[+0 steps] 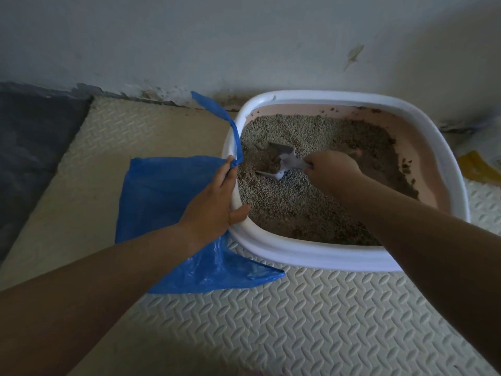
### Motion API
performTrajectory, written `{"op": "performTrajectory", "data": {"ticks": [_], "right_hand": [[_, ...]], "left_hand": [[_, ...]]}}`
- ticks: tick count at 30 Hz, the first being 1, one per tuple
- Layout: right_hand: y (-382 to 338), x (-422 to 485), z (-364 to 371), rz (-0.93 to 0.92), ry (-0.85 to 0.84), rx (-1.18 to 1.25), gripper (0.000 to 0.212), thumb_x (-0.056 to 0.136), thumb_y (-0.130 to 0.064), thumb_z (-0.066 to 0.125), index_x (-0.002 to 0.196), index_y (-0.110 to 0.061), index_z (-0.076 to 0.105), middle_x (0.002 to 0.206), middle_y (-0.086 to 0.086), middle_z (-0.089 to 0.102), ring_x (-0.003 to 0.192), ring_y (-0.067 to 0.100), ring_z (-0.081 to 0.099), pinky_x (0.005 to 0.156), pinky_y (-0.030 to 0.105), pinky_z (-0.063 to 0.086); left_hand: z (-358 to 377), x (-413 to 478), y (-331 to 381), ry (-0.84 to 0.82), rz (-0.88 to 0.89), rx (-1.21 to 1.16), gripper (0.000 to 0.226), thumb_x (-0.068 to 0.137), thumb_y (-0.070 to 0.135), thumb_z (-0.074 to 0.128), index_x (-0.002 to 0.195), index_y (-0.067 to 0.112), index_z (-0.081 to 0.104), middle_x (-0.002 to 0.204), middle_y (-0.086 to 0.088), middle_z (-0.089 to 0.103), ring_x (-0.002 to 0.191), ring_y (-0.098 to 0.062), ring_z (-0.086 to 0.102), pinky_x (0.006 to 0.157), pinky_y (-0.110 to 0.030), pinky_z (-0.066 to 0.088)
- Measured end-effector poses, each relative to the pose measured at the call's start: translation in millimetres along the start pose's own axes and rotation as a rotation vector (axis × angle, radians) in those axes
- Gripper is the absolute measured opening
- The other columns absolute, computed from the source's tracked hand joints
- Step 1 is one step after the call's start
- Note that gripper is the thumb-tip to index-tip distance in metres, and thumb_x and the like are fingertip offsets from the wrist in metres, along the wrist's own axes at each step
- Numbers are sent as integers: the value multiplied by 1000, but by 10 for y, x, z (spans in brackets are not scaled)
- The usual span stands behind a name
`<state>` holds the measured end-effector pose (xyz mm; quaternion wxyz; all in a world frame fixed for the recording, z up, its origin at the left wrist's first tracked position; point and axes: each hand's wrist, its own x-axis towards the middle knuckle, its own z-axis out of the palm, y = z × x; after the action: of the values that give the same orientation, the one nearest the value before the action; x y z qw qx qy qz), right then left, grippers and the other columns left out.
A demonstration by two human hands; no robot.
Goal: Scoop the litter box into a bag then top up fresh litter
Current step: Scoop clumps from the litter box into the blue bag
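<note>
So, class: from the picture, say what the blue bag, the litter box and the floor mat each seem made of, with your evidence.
The blue bag: probably thin plastic film; glossy, creased, drapes limply. The litter box: seemingly moulded hard plastic; smooth white rim with a soft sheen, pink inside. The floor mat: likely foam or rubber; matt cream, embossed herringbone pattern.

Pale, stained wall (244,36) is running along the back; cream diamond-textured foam mat (271,321) is lying below it, dark grey surface (32,137) showing at left.
</note>
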<state>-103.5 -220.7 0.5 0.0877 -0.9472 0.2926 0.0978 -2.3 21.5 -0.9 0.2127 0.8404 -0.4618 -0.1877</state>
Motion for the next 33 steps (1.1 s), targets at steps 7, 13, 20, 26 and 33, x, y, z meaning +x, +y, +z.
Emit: {"op": "performTrajectory", "data": {"ticks": [7, 13, 20, 26, 33], "right_hand": [[-119, 145, 295, 73, 55, 66, 15, 97, -16, 47, 110, -19, 53, 98, 8, 57, 75, 26, 48, 62, 32, 38], [115, 0, 325, 46, 182, 235, 26, 99, -25, 42, 122, -18, 53, 102, 9, 60, 81, 27, 54, 64, 29, 31], [552, -310, 168, -14, 188, 282, 38, 97, -29, 44, 135, -23, 46, 121, 6, 59, 102, 29, 57, 73, 34, 41], [681, -616, 53, -66, 179, 294, 37, 97, -26, 46, 133, -20, 49, 122, 6, 59, 107, 27, 56, 83, 37, 44], [752, -770, -75, -61, 113, 384, 36, 94, -25, 54, 130, -25, 55, 94, -9, 56, 76, 10, 53, 74, 32, 45]], "left_hand": [[5, 14, 7, 29, 31, 60, 81, 89, 38, 58, 151, 11, 14, 160, 8, -7, 140, -16, 29, 90, -26, 40], [-11, 7, 27, 21, 22, 72, 84, 89, 38, 59, 152, 12, 10, 159, 7, -8, 141, -16, 26, 95, -29, 39], [-22, 3, 33, 10, 9, 37, 83, 89, 37, 60, 152, 12, 11, 159, 9, -10, 141, -16, 24, 99, -28, 36], [-32, 2, 46, 1, 4, 44, 82, 91, 36, 58, 152, 11, 10, 159, 9, -11, 139, -17, 27, 97, -31, 38], [-27, 1, 29, -4, 2, 14, 83, 92, 37, 57, 153, 14, 6, 159, 11, -12, 142, -15, 20, 101, -31, 35]]}}
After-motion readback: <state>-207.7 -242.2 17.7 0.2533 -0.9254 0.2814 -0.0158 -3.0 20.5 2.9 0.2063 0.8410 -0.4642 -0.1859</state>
